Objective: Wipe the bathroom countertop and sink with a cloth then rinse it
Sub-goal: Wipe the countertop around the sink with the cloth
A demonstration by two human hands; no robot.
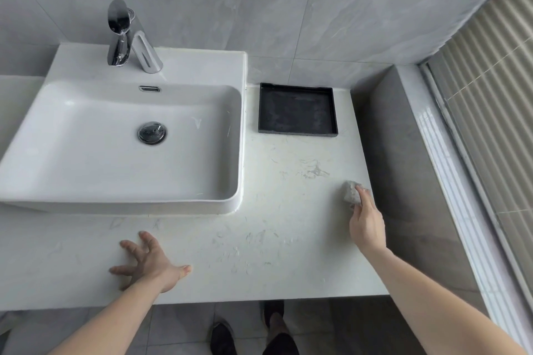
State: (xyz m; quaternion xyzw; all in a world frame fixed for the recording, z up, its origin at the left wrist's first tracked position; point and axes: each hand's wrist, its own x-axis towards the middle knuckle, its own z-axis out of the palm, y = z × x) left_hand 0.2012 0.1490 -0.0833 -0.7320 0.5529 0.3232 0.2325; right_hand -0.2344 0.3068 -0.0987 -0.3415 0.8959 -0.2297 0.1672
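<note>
Right grip [367, 219] is clamped on a small grey cloth [351, 194], fingers [362, 192] bent over its top and pressing it down on the white counter [259, 239]. Cloth and hand sit at the counter's right edge, just beside the grey side wall [403, 153], with the arm reaching in from the lower right.

Left grip [150, 264] holds nothing: its fingers are spread apart and its palm is low over the counter's front strip, below the sink [86, 167]. Whether the palm itself touches the surface cannot be told; the fingertips look to rest on it.

Between the two hands the counter shows faint grey streaks and marks. Beyond the cloth, toward the back wall, a shallow black tray [298, 109] lies flat on the counter, apart from the cloth and just beside the sink's right wall.

The sink is a white rectangular basin standing on the counter at left, with a chrome drain plug [152, 132] in its floor and an overflow slot [149, 89] in its back wall. A chrome tap [129, 37] stands on the basin's rear ledge, its spout angled over the bowl; no water runs from it.

Grey tiles cover the wall behind. At far right are pale ribbed blinds [496, 95]. Two dark shoes [222, 337] show on the tiled floor below the counter's front edge.
</note>
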